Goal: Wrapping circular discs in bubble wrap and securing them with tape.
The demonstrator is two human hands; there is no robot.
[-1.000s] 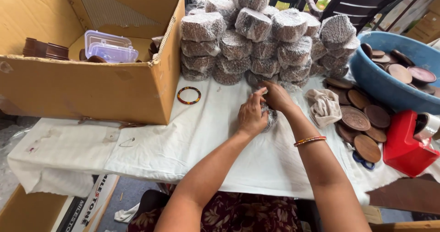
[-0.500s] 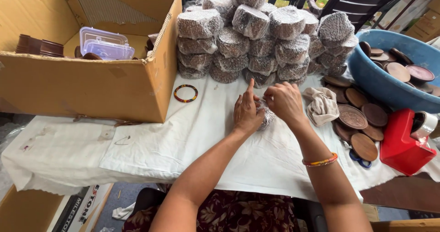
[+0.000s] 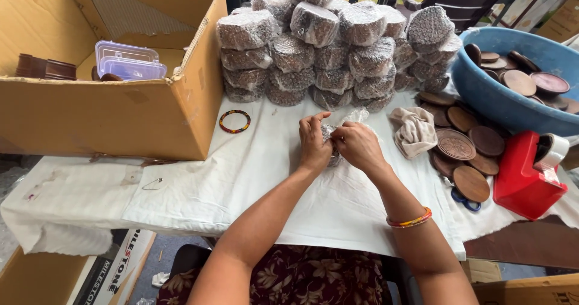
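Note:
My left hand and my right hand meet over the middle of the white table cloth. Both grip one bundle wrapped in clear plastic; a twist of the plastic sticks up behind my right fingers, and most of the bundle is hidden between the hands. An orange bangle sits on my right wrist. Just beyond my hands rises a pile of several wrapped round bundles, dark discs sealed in clear film.
A large open cardboard box stands at the left with a plastic container inside. A beaded ring lies before it. Right: a beige rag, loose wooden discs, a blue tub of discs, a red tape dispenser.
Both hands drew a little nearer to me with the bundle and shifted their grip on the plastic; the left index finger, raised half a second ago, has curled down.

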